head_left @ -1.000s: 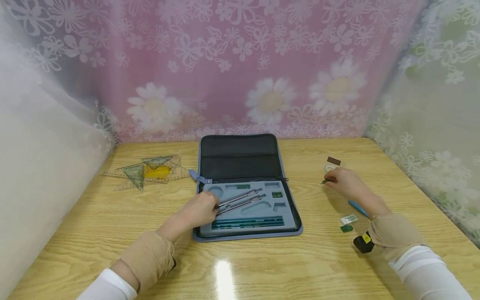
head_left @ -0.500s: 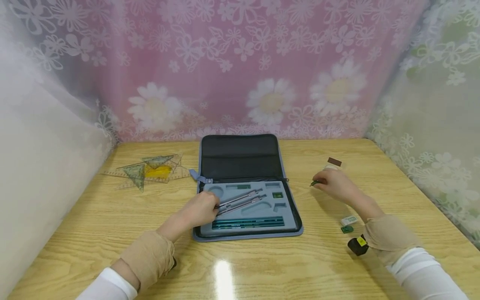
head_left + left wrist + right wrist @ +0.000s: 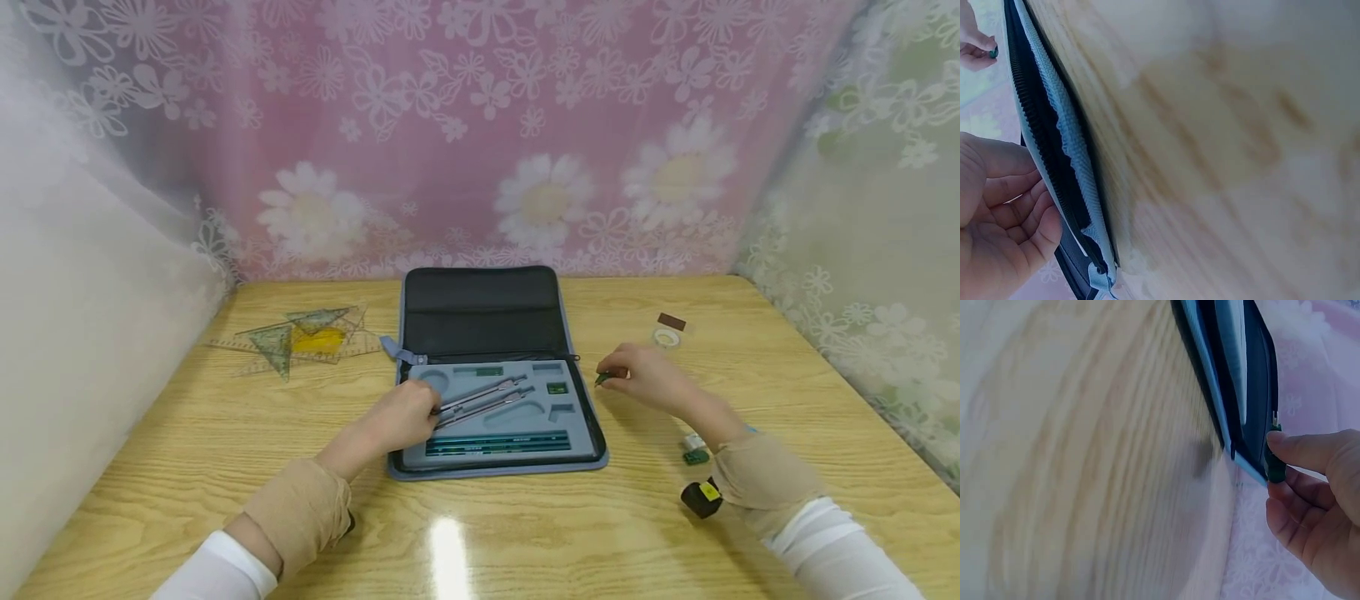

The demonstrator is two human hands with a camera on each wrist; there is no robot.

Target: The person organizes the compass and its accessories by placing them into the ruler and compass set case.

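In the head view the left hand (image 3: 407,414) reaches over the left side of the pencil case (image 3: 498,475), its curled fingers gripping the left end of a silver compass (image 3: 480,400). The case edge hides those fingertips in the left wrist view. Between thumb and fingers, the right hand (image 3: 645,379) pinches a small dark green object (image 3: 1275,456), just off the case's right edge. Dark green pencils (image 3: 498,443) lie along the front of the grey tray, with small green pieces (image 3: 557,388) in its upper slots.
At left lie clear rulers and triangles (image 3: 272,346) around a yellow piece (image 3: 321,341). To the right are a brown strip (image 3: 672,322), a white ring (image 3: 666,337), a white block (image 3: 693,442), a green piece (image 3: 696,457) and a black object (image 3: 702,497).
The right hand has moved left with the green object, from near the white ring to beside the case, uncovering the ring. The black object has shifted left with the right wrist. The left hand has stayed put.
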